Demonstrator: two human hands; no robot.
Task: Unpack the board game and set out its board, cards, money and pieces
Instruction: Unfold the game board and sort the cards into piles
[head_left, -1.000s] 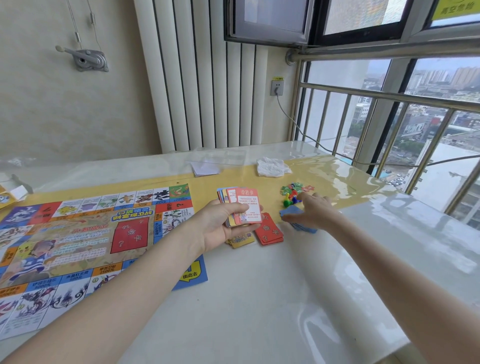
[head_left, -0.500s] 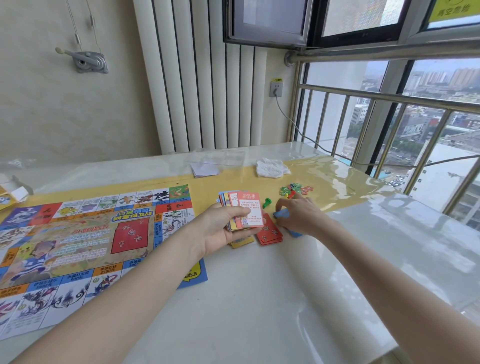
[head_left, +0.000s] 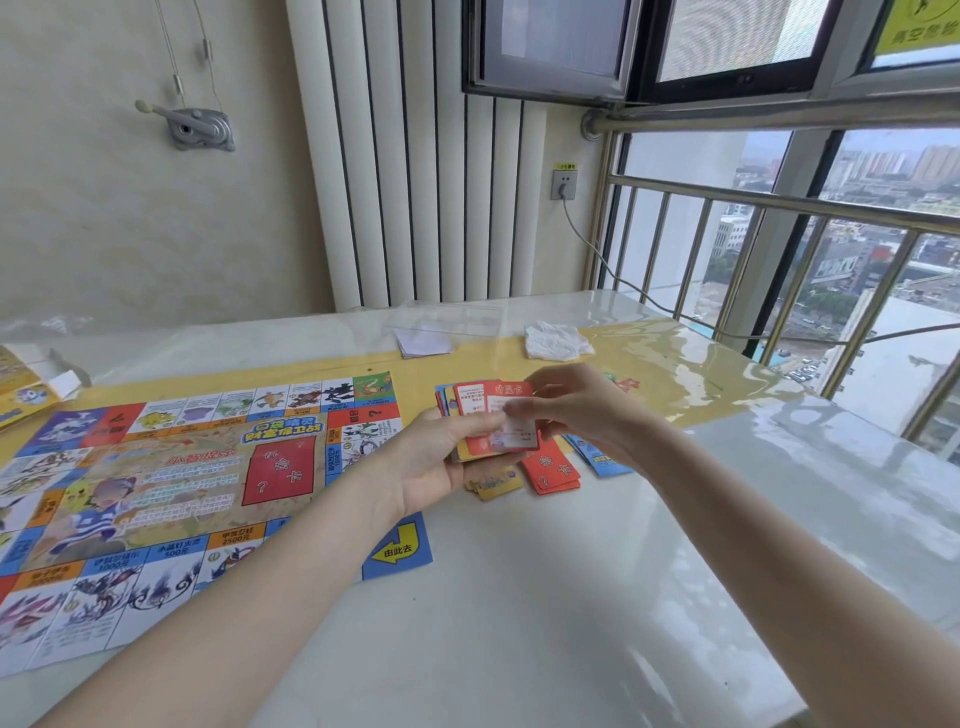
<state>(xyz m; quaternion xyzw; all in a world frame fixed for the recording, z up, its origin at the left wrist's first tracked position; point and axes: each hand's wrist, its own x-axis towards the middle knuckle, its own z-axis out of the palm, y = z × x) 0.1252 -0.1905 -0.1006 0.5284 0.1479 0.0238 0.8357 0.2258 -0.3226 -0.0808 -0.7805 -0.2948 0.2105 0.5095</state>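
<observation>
The table (head_left: 545, 597) carries the unfolded board (head_left: 156, 493) on the left, lying flat, thin and paper-like. Right of it sit small sorted piles: red cards (head_left: 553, 470), blue cards (head_left: 602, 457) and a yellow pile (head_left: 493, 483), near each other. A clear plastic tray (head_left: 447, 322) lies at the far edge over folded white paper; whether anything else is in it cannot be told. The left hand (head_left: 441, 462) grips a fanned stack of cards (head_left: 488, 421) above the piles, and the right hand (head_left: 582, 410) pinches the top card's edge. The cards look light, slick and bendy, likely to slide off the fan, so taking one by a corner between thumb and fingertip seems safest
</observation>
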